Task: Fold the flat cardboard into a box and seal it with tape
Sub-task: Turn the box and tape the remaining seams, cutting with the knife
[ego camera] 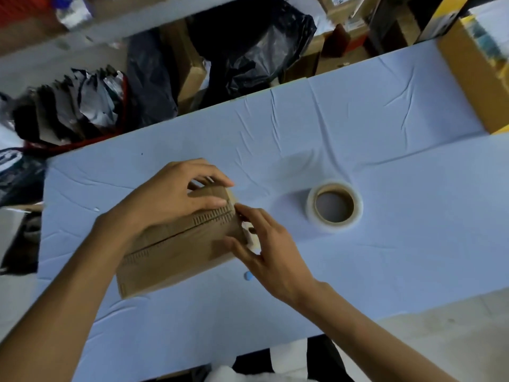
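The cardboard box (179,260) lies centre-left in the frame on the bench (385,271), its flaps meeting along a middle seam. The left hand (170,199) holds the top down, fingers curled over the far edge. The right hand (264,244) has its grip round the right end. This looks like the sealing step: keep the flaps flush and press outward along the seam. The tape roll (334,205) lies apart, to the right.

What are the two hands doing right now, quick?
Left hand: holds the cardboard box, fingers curled over its far edge.
Right hand: grips the box's right end.
The tape roll lies apart, untouched.
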The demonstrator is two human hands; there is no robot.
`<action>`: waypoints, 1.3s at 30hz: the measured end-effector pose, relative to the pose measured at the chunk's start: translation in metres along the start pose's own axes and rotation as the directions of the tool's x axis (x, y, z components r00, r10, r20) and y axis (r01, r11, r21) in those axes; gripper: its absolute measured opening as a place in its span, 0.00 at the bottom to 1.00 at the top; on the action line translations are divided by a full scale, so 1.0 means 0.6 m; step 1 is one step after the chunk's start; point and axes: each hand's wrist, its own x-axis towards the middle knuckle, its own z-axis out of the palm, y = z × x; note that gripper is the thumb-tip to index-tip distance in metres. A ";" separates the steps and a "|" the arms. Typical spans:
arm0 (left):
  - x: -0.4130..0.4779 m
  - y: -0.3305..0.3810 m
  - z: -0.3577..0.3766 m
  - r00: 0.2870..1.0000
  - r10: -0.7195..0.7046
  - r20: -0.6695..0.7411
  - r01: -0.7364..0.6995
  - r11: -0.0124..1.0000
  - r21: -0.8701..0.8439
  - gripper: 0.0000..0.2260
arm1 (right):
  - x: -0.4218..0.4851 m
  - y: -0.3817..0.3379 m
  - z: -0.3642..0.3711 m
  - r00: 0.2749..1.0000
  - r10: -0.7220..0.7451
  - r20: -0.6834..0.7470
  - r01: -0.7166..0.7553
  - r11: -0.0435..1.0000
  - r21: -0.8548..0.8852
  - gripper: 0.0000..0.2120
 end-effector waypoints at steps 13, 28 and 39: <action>0.021 0.010 -0.007 0.992 -0.051 0.118 0.053 0.998 -0.016 0.13 | 0.022 0.052 -0.086 0.994 0.081 0.067 -0.086 0.993 0.085 0.33; 0.070 0.051 0.027 0.999 0.033 0.010 -0.032 0.999 -0.040 0.30 | 0.047 0.098 -0.165 0.997 -0.032 0.076 0.074 0.755 -0.651 0.19; 0.042 0.073 0.034 0.997 -0.034 -0.068 0.010 0.944 -0.329 0.19 | 0.094 -0.012 -0.158 0.995 -0.086 0.049 0.099 0.882 -0.461 0.16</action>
